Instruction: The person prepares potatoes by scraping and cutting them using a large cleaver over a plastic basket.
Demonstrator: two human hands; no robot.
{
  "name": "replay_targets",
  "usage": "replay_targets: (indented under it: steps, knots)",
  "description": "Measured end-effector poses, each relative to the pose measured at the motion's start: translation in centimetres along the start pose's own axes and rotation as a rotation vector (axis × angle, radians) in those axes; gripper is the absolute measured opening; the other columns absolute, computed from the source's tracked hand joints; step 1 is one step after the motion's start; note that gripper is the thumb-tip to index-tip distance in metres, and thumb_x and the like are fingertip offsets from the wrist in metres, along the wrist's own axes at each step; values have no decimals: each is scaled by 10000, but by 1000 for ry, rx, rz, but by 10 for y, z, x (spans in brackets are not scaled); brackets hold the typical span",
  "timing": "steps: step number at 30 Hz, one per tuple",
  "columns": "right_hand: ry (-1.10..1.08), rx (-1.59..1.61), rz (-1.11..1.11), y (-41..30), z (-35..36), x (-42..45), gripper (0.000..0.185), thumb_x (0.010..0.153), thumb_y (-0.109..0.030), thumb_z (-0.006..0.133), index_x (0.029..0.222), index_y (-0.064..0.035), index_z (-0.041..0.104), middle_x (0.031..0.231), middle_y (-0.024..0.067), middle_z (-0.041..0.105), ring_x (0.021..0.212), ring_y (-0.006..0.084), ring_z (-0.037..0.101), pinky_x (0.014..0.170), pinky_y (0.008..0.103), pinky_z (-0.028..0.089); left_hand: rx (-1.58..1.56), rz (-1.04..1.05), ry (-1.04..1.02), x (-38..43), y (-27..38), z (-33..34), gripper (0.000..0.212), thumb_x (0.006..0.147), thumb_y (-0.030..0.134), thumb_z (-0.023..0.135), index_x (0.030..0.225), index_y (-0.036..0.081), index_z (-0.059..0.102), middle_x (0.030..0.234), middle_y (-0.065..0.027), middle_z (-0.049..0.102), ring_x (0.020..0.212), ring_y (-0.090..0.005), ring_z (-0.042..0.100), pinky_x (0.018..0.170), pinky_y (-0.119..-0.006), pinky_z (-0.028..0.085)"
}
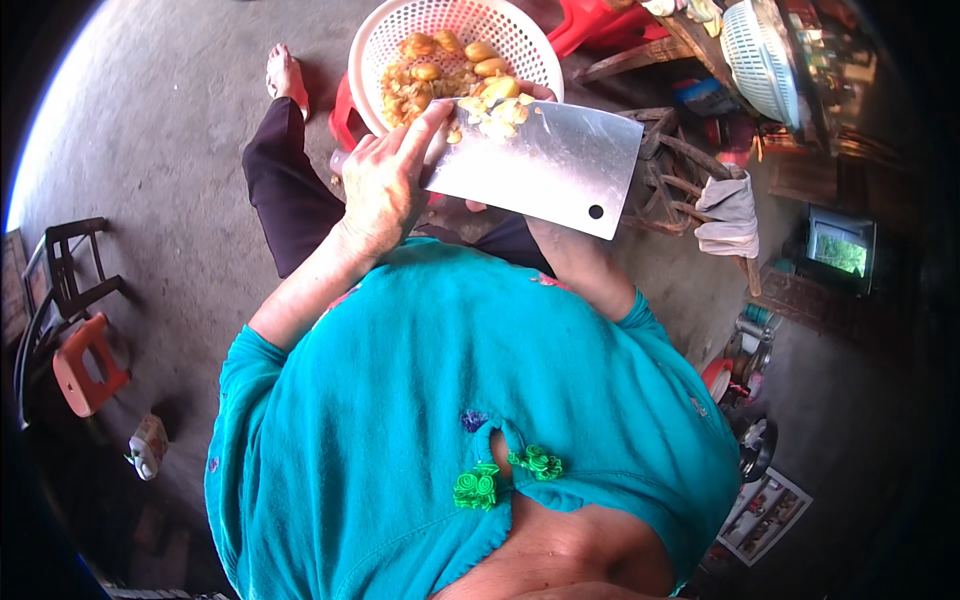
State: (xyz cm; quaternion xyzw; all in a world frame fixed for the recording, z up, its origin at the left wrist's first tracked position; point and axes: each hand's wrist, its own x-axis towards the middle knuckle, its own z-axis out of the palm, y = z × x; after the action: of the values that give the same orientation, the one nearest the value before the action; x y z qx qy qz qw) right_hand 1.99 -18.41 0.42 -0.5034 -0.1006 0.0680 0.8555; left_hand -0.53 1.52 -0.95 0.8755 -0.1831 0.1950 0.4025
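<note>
My left hand [382,176] grips the handle end of a wide metal cleaver [547,165], whose blade extends to the right. Thin yellow peelings [499,116] cling along its far edge. Behind the blade, my right hand [538,91] is mostly hidden; its visible fingers hold a yellow, potato-like tuber [501,88] against that edge. Beyond the blade stands a white perforated plastic basket [365,45] holding several yellow-brown tubers [481,51] and a heap of peelings [401,94].
Red plastic stools [341,120] show beside and beyond the basket. At right stand a wooden frame [664,176] with a grey cloth [729,214] and a pale blue basket [759,64]. An orange stool [90,365] and a dark chair [64,274] are at left.
</note>
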Motion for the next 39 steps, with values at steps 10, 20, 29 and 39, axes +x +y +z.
replay_targets:
  steps: [10, 20, 29, 39]
  knots:
    - [1, -27, 33, 3, -29, 1, 927, 814, -381, 840, 1528, -45, 352, 1478, 138, 493, 1357, 279, 510, 1096, 426, 499, -44, -96, -28, 1, -5, 1, 662, 799, 38, 700, 1411, 249, 562, 982, -135, 743, 796, -351, 724, 730, -437, 589]
    - [155, 71, 172, -11, -24, 13, 456, 975, -98, 635, 1407, -46, 498, 1314, 148, 614, 1134, 282, 669, 939, 392, 575, -85, -215, -36, -6, -26, 8, 587, 852, 55, 702, 1389, 257, 579, 849, -173, 728, 781, -381, 733, 683, -482, 595]
    - [-67, -42, 261, -4, -9, -4, 548, 1052, -403, 541, 1455, -39, 462, 1377, 181, 600, 1156, 254, 680, 955, 377, 589, 9, 18, 13, -2, 1, 3, 628, 824, 107, 723, 1429, 158, 560, 919, -98, 714, 831, -298, 711, 779, -404, 547]
    - [-190, 172, 206, 23, -29, -15, 589, 1095, -427, 443, 1549, -67, 337, 1519, 171, 472, 1346, 234, 552, 1079, 370, 512, 35, 59, 61, -2, -2, 7, 564, 871, 117, 678, 1424, 156, 569, 853, -70, 677, 786, -264, 693, 741, -389, 532]
